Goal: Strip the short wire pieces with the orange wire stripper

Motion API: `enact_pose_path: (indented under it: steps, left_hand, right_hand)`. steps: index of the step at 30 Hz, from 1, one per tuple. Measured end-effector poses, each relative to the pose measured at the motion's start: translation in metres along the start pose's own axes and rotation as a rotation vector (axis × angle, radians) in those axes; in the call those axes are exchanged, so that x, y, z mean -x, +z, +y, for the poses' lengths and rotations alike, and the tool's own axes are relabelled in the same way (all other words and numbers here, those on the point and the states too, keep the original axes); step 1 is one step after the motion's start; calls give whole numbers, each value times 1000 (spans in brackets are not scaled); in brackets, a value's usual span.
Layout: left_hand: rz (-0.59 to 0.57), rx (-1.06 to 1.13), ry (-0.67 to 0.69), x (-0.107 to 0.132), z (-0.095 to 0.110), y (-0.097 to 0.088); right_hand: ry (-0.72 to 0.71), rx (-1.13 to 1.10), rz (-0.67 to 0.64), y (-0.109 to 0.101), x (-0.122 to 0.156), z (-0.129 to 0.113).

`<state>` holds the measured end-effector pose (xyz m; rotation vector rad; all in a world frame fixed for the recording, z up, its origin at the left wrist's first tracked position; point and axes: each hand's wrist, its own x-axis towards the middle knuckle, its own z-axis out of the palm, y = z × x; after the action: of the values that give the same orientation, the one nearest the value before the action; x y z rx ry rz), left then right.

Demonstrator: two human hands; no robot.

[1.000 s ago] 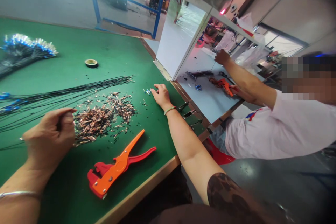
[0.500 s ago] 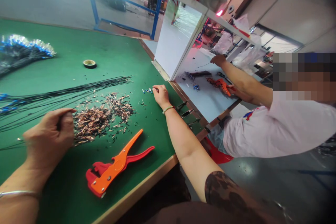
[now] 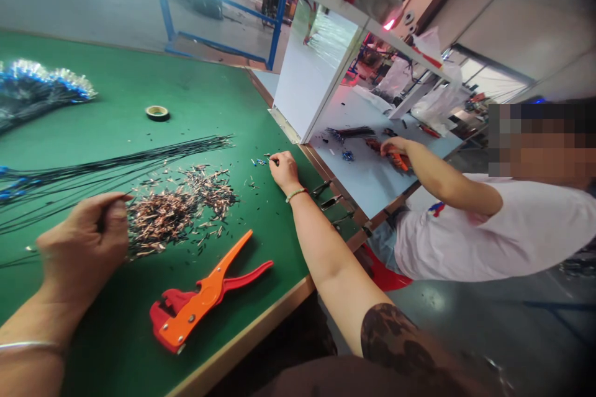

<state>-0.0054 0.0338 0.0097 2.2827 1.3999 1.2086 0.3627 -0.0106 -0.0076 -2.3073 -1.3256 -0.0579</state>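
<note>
My left hand [image 3: 86, 239] is closed in a pinch at the left edge of a heap of copper and black wire clippings [image 3: 162, 217]. A dark wire [image 3: 16, 260] runs towards its back; what the fingertips hold is hidden. Farther off, my right hand [image 3: 285, 172] has its fingers pinched together beside a few small blue and white pieces [image 3: 259, 162]. Whatever sits in that pinch is too small to name. Between my arms lies an orange and red wire stripper [image 3: 205, 294]. A bundle of black wires [image 3: 121, 158] stretches across the green table [image 3: 195, 99] behind the heap.
A roll of black tape [image 3: 158, 113] and a blue-and-silver-tipped wire bunch [image 3: 46, 87] lie farther back. A white partition [image 3: 316, 68] and metal clamps [image 3: 331, 201] stand at the right edge. Beyond, a co-worker [image 3: 456, 223] reaches over a grey table [image 3: 367, 180] with an orange tool.
My hands stay nearly in place, the right one a little lower and still by the small pieces. The co-worker's arm has come down from the back of the grey table towards the orange tool.
</note>
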Motion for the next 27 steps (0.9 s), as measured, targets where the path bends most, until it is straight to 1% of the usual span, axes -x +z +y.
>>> enact_pose_path:
  steps: [4,12,14,17,20,22,25,27]
  left_hand:
    - [-22,-11,14,0,-5,3]
    - [5,-14,40,0,-7,3]
    - [18,-35,75,1,-9,4]
    - [51,-64,185,3,-9,7]
    - [76,-62,246,7,-2,9]
    - [44,-50,221,11,6,8]
    - [-66,-48,198,16,18,6]
    - [-91,-40,204,19,23,6]
  right_hand:
    - [-2,39,-17,-1,-3,-2]
    - [8,127,-54,1,-7,-5]
    - [13,149,-61,0,-7,-6]
    - [17,184,-74,-3,-4,-10]
    - [24,225,-87,-7,0,-15]
    - [37,255,-94,-9,3,-18]
    - [56,292,-103,-10,5,-21]
    - [62,310,-108,-10,6,-21]
